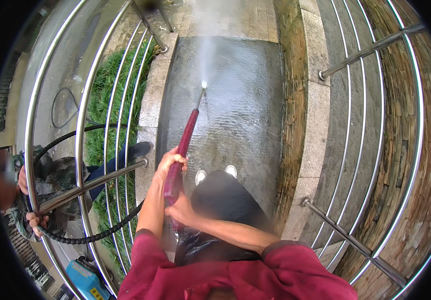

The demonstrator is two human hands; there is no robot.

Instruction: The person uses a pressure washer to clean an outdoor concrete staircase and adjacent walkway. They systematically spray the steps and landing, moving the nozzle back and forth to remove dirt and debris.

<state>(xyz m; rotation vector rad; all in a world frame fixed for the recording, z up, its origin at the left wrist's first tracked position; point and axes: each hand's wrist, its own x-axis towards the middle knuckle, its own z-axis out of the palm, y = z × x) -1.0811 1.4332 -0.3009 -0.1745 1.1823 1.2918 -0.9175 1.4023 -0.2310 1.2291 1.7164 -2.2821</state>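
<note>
A dark red pressure washer gun (187, 134) points away from me, tilted slightly right, and a white water jet (206, 55) sprays from its thin metal tip. My left hand (169, 162) is wrapped round the front of its body. Further back, my right hand (180, 211) is closed on the rear grip; part of its fingers is hidden behind the gun. Under the jet lies a wet grey ramp (230, 107), shiny with water. My white shoes (231, 171) stand on its near part.
Metal railings (110, 172) run along both sides, on pale stone kerbs (309, 112). On the left, a person in camouflage (63, 175) holds a black hose (93, 239) through the rails. Grass (106, 100) and a blue machine (86, 280) lie beyond; a stone wall (410, 125) stands right.
</note>
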